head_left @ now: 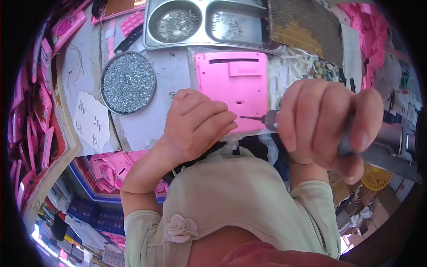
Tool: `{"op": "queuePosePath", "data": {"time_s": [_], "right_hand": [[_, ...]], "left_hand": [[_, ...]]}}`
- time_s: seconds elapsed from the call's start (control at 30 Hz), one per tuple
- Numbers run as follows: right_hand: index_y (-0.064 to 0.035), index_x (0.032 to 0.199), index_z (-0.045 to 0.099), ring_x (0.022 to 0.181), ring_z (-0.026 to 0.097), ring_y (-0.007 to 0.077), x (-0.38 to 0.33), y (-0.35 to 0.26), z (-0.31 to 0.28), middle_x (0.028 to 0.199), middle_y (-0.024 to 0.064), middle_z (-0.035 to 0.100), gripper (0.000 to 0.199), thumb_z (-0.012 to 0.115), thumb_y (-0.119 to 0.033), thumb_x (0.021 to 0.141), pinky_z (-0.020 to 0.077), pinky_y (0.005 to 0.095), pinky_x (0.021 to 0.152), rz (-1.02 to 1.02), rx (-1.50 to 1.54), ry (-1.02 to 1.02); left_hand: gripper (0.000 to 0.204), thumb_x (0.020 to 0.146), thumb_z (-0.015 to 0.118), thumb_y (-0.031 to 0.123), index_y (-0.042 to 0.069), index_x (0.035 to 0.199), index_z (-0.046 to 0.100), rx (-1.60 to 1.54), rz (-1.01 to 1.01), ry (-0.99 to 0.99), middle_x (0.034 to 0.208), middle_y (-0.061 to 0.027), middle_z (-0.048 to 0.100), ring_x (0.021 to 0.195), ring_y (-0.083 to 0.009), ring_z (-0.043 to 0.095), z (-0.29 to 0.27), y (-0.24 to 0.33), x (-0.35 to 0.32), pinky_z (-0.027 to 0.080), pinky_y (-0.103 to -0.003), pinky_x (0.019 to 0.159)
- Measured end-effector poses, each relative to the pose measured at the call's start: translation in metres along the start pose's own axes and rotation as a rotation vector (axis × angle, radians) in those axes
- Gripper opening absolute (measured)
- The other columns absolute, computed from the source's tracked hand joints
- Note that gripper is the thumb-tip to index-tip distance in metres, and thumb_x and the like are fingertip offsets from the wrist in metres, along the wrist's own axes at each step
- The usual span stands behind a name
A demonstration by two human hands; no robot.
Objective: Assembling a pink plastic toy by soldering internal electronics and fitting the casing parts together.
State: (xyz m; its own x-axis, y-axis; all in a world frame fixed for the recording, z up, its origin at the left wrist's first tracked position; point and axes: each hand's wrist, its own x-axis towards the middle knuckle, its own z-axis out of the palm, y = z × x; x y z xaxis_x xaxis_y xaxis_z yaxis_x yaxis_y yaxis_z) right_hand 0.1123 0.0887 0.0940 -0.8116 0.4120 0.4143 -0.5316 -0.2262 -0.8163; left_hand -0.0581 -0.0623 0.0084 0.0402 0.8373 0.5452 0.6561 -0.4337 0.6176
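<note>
Pink plastic panel (231, 89) lies flat on table (178, 71) at near edge, w/ left hand (198, 122) curled over its lower-left corner, prob. to pin it. Right hand (327, 127) fisted tight round powered screwdriver (267, 120), bit pointing at panel's lower edge. Round dish of screws (128, 83) sits just left, within reach.

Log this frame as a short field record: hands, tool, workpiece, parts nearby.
left hand: rests curled on the pink plastic panel, near its lower left edge
right hand: gripping a powered screwdriver
bit: points left, tip over the panel's lower part
round tin of screws: left of panel
steel two-well tray: behind panel, holding small metal parts
surface: grey worktable
</note>
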Motion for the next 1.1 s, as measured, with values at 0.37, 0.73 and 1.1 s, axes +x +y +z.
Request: {"op": "queuePosePath", "data": {"time_s": [0.37, 0.73, 1.1], "right_hand": [[-0.0168, 0.108, 0.052, 0.052, 0.055, 0.0091, -0.038, -0.009, 0.031, 0.065, -0.0036, 0.057, 0.029, 0.073, -0.031, 0.095, 0.0538, 0.0282, 0.059, -0.076, -0.016, 0.11], [-0.0167, 0.109, 0.052, 0.05, 0.05, 0.0103, -0.067, -0.024, 0.039, 0.062, -0.0035, 0.052, 0.029, 0.072, -0.032, 0.095, 0.0485, 0.029, 0.055, -0.014, -0.065, 0.209], [-0.0121, 0.104, 0.055, 0.055, 0.049, 0.0138, -0.108, 0.007, 0.025, 0.064, -0.0007, 0.051, 0.028, 0.075, -0.026, 0.092, 0.0481, 0.0339, 0.061, 0.068, -0.278, 0.385]], "left_hand": [[0.028, 0.071, 0.085, 0.014, 0.009, 0.094, 0.071, -0.003, 0.069, 0.094, 0.09, -0.0018, 0.065, 0.075, -0.0215, 0.059, 0.021, 0.027, -0.011, 0.042, -0.037, 0.074], [0.024, 0.071, 0.086, 0.014, 0.01, 0.089, 0.07, -0.08, 0.164, 0.069, 0.085, -0.0023, 0.065, 0.072, -0.0215, 0.059, 0.041, 0.043, -0.004, 0.043, -0.037, 0.072], [0.02, 0.084, 0.072, 0.005, 0.005, 0.074, 0.056, 0.058, -0.024, -0.176, 0.11, -0.0086, 0.074, 0.115, -0.0274, 0.068, 0.027, 0.001, -0.002, 0.046, -0.048, 0.105]]}}
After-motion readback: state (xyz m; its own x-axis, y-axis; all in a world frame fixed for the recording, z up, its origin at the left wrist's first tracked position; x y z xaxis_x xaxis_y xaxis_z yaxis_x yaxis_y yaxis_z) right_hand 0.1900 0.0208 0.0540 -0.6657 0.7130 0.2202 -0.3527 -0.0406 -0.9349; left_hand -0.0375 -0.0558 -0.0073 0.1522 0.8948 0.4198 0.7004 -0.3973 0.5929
